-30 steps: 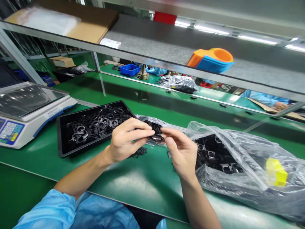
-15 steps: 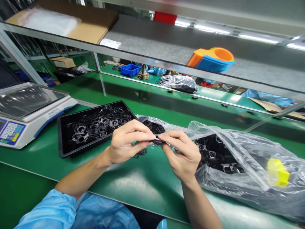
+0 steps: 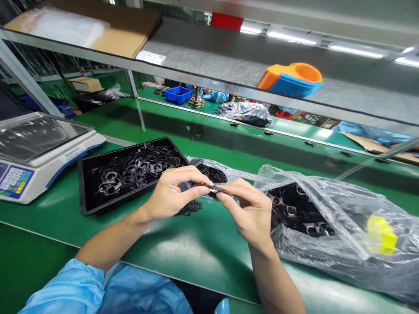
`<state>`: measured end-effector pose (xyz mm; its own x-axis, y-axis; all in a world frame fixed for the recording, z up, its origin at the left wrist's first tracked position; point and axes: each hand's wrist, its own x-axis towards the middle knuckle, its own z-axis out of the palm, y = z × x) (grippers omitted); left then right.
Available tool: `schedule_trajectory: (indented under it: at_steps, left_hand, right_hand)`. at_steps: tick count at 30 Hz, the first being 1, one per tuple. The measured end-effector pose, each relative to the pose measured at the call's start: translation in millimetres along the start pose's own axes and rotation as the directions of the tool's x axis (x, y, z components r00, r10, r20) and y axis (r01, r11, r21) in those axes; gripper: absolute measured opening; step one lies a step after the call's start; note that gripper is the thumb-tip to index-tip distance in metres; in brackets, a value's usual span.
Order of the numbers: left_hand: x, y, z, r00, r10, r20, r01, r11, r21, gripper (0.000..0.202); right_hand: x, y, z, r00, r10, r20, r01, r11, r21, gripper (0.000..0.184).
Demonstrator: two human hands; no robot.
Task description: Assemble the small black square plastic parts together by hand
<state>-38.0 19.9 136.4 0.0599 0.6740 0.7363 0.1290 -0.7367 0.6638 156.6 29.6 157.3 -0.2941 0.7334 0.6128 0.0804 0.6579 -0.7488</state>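
Note:
My left hand (image 3: pixel 172 195) and my right hand (image 3: pixel 250 209) meet above the green bench, and both pinch one small black plastic part (image 3: pixel 215 189) between thumb and fingers. A few more black parts (image 3: pixel 190 208) lie on the mat under my left hand. To the left stands a black tray (image 3: pixel 85 196) filled with several similar parts. Just behind my fingers lies a small clear bag of parts (image 3: pixel 212 171). At the right is a large clear bag (image 3: pixel 340 244) holding black parts and a yellow piece (image 3: pixel 381 234).
A weighing scale (image 3: pixel 36 152) stands at the far left. The shelf overhead carries orange and blue scoops (image 3: pixel 291 80) and cardboard (image 3: pixel 124 32). Across the bench are a blue bin (image 3: pixel 178 94), another bag of parts (image 3: pixel 245 113), and a person's blue sleeve (image 3: pixel 369 131).
Both hands stayed together on the small part and dropped slightly; the fingers shifted their pinch on it. A co-worker's hand at the far right is no longer seen.

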Motion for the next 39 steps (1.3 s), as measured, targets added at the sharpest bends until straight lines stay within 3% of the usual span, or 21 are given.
schedule_trajectory:
  at_steps: [5, 13, 20, 27, 35, 39]
  left_hand:
    - [0.2, 0.0, 0.9, 0.995, -0.095, 0.038, 0.098, 0.989, -0.107, 0.011]
    - [-0.5, 0.0, 4.3, 0.987, -0.152, 0.054, 0.154, 0.988, -0.030, 0.016]
    - [0.3, 0.1, 6.6, 0.973, -0.194, 0.124, 0.215, 0.958, -0.190, 0.023]
    - [0.9, 2.2, 4.3, 0.975, -0.207, 0.083, 0.219, 0.956, -0.194, 0.021]
    - [1.5, 2.6, -0.9, 0.960, -0.241, 0.144, 0.269, 0.935, -0.231, 0.028]
    - [-0.1, 3.4, -1.1, 0.960, -0.245, 0.139, 0.271, 0.936, -0.224, 0.025]
  right_hand:
    - [-1.3, 0.3, 0.9, 1.000, 0.018, -0.020, -0.018, 1.000, 0.004, 0.014]
    - [-1.9, -0.4, 1.8, 0.992, 0.111, -0.066, -0.106, 0.992, 0.073, 0.009]
    - [-1.6, -0.2, 1.8, 0.986, 0.168, -0.014, -0.164, 0.978, 0.129, 0.006]
    - [1.8, 0.2, -0.2, 0.983, 0.161, 0.092, -0.166, 0.985, 0.048, 0.024]
    - [-0.3, 4.7, 1.4, 0.961, 0.232, 0.148, -0.262, 0.937, 0.233, 0.030]
    - [1.3, 5.0, 1.7, 0.959, 0.238, 0.152, -0.268, 0.937, 0.223, 0.031]
